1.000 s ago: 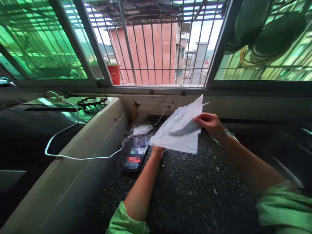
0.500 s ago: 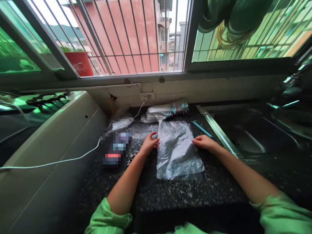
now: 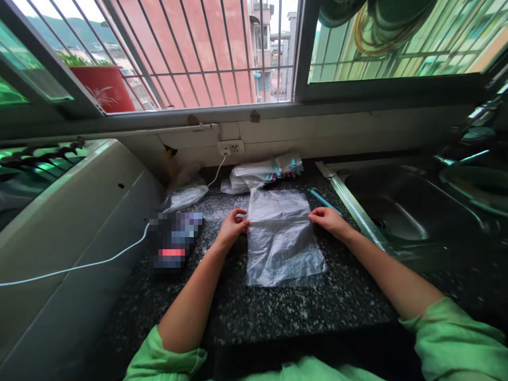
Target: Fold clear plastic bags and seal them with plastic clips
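Observation:
A thin, whitish plastic bag (image 3: 283,241) lies spread and wrinkled on the dark speckled countertop (image 3: 278,315). My left hand (image 3: 233,227) pinches its left edge, and my right hand (image 3: 328,219) pinches the opposite edge at about the same height. A slight crease runs across the bag between them. Just behind it sits a pile of folded plastic bags (image 3: 260,173) with light-blue bands. Close beyond my right hand is a thin blue strip (image 3: 324,201).
A phone (image 3: 178,241) with a blurred screen lies left of my left hand, a white cable (image 3: 107,260) running to it. A crumpled clear bag (image 3: 186,196) is behind it. The steel sink (image 3: 400,211) is at right, a wall socket (image 3: 230,147) at the back.
The bag, earlier lifted and tilted in the air, now lies flat on the countertop, held at both sides. My view has turned right and down, bringing the sink and folded bags into sight.

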Motion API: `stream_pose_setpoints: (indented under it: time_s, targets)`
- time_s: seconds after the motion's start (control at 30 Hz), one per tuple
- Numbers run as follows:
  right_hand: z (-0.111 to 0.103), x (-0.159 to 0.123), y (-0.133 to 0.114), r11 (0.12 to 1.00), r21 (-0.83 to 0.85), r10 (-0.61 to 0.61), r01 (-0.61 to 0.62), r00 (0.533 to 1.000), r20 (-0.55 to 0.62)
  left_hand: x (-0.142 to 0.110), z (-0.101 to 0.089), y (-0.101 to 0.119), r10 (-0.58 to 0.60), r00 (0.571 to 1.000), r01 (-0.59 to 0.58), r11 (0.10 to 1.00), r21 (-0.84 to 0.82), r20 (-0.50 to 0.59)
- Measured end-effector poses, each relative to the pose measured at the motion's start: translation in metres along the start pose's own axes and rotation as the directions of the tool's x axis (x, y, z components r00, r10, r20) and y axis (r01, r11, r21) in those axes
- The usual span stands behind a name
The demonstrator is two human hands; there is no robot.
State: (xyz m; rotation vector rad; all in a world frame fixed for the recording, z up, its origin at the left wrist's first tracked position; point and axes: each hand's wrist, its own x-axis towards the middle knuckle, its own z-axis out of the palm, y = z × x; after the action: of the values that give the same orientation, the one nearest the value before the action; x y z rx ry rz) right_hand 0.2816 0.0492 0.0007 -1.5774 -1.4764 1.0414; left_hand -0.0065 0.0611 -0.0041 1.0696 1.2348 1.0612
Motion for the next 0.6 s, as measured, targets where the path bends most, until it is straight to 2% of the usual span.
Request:
stream_pose_setpoints:
  time_s: [0.17, 0.4, 0.5, 0.6]
  targets:
    - [-0.005, -0.005, -0.004, 0.981, 0.095, -0.159, 0.169, 0.982, -0.102, -0.002, -0.001, 0.007, 0.122, 0.992, -0.122, 0.992, -0.008, -0.004]
    - [-0.012, -0.019, -0.018, 0.938, 0.097, -0.295, 0.334, 0.912, -0.285, -0.015, 0.005, 0.023, 0.272, 0.962, -0.274, 0.958, 0.088, 0.034]
    - [-0.016, -0.024, -0.027, 0.916, 0.077, -0.351, 0.394, 0.880, -0.321, -0.024, 0.007, 0.030, 0.425, 0.905, -0.418, 0.884, 0.208, 0.012]
    - [-0.019, -0.029, -0.036, 0.883, 0.073, -0.413, 0.463, 0.842, -0.347, -0.034, 0.008, 0.037, 0.626, 0.779, -0.581, 0.734, 0.353, -0.020]
